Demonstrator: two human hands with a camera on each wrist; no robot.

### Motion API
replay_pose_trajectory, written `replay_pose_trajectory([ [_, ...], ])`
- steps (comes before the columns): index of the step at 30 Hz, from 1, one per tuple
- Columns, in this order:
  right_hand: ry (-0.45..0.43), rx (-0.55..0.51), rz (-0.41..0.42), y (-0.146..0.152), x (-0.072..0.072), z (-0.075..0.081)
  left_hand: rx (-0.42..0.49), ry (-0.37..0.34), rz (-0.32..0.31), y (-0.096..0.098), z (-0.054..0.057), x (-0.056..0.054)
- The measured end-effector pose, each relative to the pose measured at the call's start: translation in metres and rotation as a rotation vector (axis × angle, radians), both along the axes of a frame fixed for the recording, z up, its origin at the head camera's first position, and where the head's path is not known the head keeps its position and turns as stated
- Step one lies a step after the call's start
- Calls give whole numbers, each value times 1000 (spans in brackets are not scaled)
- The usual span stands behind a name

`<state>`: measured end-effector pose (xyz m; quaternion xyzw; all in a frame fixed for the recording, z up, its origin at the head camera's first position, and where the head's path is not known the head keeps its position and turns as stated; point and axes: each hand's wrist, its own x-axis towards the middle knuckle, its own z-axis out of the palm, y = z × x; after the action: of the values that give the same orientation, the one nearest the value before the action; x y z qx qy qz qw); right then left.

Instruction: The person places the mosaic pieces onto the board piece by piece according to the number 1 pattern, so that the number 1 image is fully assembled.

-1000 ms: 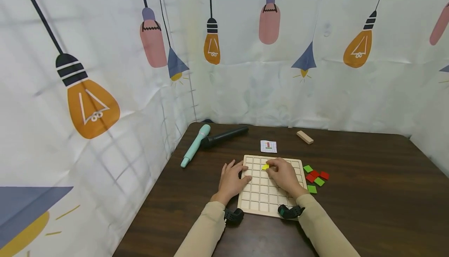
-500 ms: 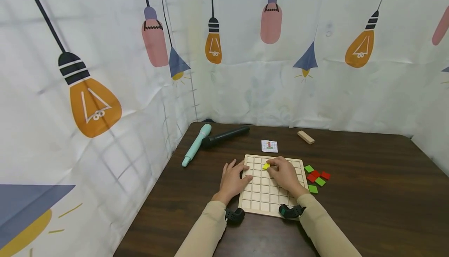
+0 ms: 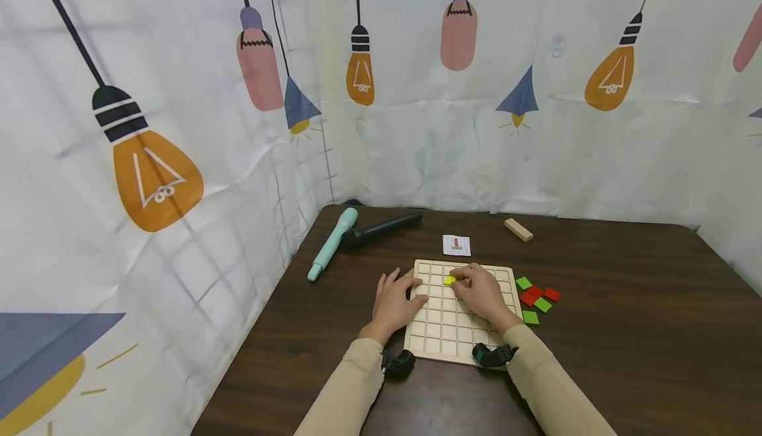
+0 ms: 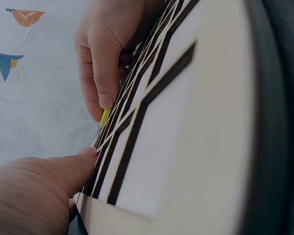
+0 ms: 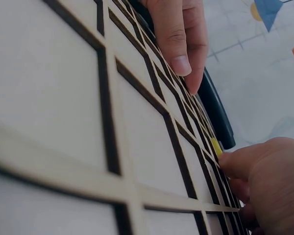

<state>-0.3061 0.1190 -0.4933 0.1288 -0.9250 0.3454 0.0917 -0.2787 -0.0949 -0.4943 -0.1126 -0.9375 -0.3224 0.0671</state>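
Note:
A pale wooden grid board [image 3: 441, 330] lies on the table in the head view. My left hand [image 3: 393, 305] rests along its left edge, fingers loosely spread and thumb on the grid. In an upper square, my right hand [image 3: 479, 294] pinches a small yellow square tile [image 3: 449, 280] between thumb and fingers. The left wrist view has the same yellow tile [image 4: 105, 117] at the right fingertips, down at the grid. Only a sliver of the yellow tile [image 5: 216, 146] shows in the right wrist view. Some squares are hidden under the right hand.
Several red tiles [image 3: 551, 294] and green tiles [image 3: 530, 317] lie right of the board. Behind it are a grid-printed card [image 3: 456, 245] and a wooden block [image 3: 518, 229]. A mint-green stick-like object [image 3: 331, 245] and a black one [image 3: 383, 229] lie at the back left.

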Motion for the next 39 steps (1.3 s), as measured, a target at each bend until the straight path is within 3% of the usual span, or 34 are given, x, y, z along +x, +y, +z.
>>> replay_pose_trajectory([
  [8, 6, -14, 15, 1, 2, -1, 4, -2, 4, 0, -1, 0],
  [19, -14, -178, 49, 18, 6, 8, -2, -15, 8, -3, -2, 0],
  [27, 118, -271, -86, 51, 13, 25, 20, 2, -16, 1, 3, -4],
  [34, 76, -309, -153, 81, 28, 23, 13, 1, -16, -3, -3, -6],
  [39, 56, -252, -218, 98, 36, 18, 33, -5, -15, -4, -4, -4],
])
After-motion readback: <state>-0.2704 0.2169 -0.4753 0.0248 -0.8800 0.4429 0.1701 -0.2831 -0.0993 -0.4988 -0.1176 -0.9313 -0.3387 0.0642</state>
